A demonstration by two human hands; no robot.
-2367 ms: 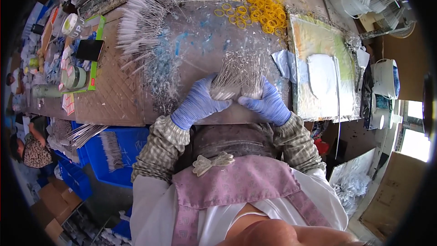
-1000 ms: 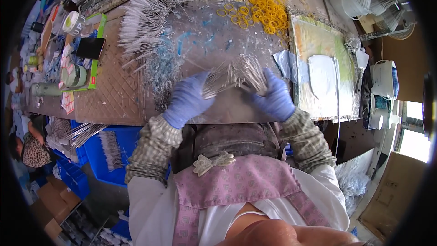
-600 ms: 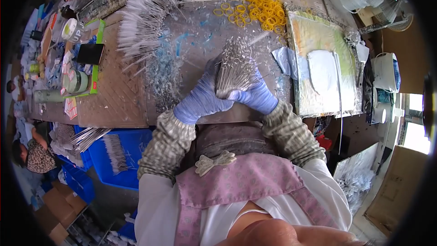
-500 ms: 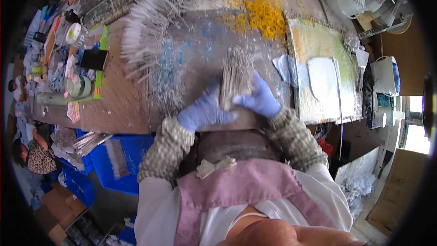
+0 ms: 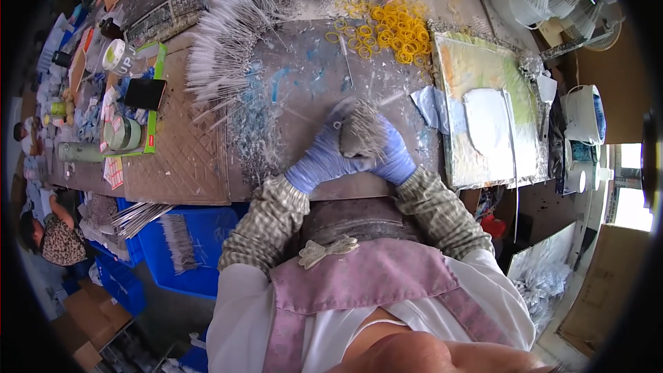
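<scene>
Head view. Both hands wear blue gloves. The left hand (image 5: 323,160) and right hand (image 5: 395,157) are cupped from either side around one upright bundle of thin clear sticks (image 5: 360,135), ends pointing up at the camera. Both hands are closed on it, fingers wrapped round its sides. The bundle stands on the worn grey worktop (image 5: 304,76), at the near edge, directly in front of the person's body.

Taking the bundle as landmark: beyond it and to its left lies a long fan of loose sticks (image 5: 231,48), laid side by side. Beyond it and slightly right sits a heap of yellow rubber bands (image 5: 387,27), well apart from the hands. To its right is a stained board (image 5: 483,103) carrying a white sheet. To its left, past a brown mat (image 5: 176,159), is a green tray (image 5: 135,107) with small containers. Below and left of it, off the table, is a blue bin (image 5: 179,249) holding more sticks.

Risks, as judged:
- No band is seen round the bundle; only hand pressure holds it. Easing either palm would likely let the sticks splay and fall over.
- The bundle is close to the table edge; slipping sticks could drop into the lap or onto the floor.
- The bands lie out of easy reach; freeing one hand to fetch one leaves the bundle under a one-sided grip.
- Stick ends look uneven; squeezing hard may bend outer sticks.
</scene>
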